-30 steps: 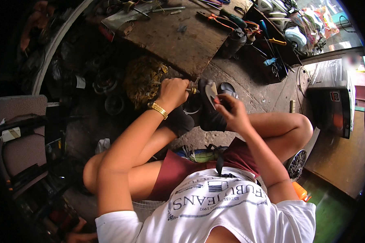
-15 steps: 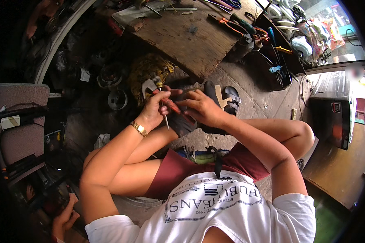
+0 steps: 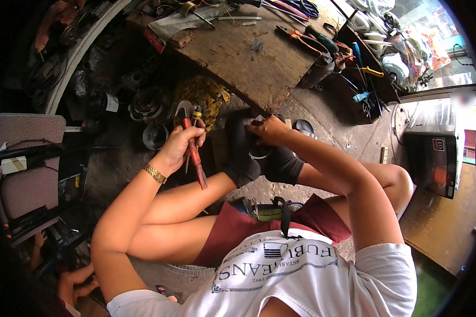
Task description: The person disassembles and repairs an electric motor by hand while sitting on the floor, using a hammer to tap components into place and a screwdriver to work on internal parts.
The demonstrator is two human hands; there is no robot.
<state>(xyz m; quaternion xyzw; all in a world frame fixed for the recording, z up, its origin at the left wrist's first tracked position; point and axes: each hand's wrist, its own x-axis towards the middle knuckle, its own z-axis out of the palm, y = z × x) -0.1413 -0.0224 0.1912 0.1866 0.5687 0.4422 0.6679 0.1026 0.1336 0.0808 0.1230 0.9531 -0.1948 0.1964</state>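
My left hand is closed around a red-handled hammer and a screwdriver with a yellowish handle. The hammer's curved metal head rises above the fist, and its red grip slants down toward my shin. The screwdriver's thin shaft pokes out below my fingers. Between my feet, which are in dark socks, sits a dark part with a pale curved rim. My right hand has its fingers curled at the top of this part; what they grip is hidden by shadow and the hand.
A worn wooden table stands ahead, with pliers on it. To its right is an open tool box holding screwdrivers. A yellow-black cloth and a round grey housing lie left. Another person's arm shows lower left.
My right hand has left the hammer handle and moved forward to the dark part between my feet. My left hand has shifted left, and the hammer's handle now points more steeply down.
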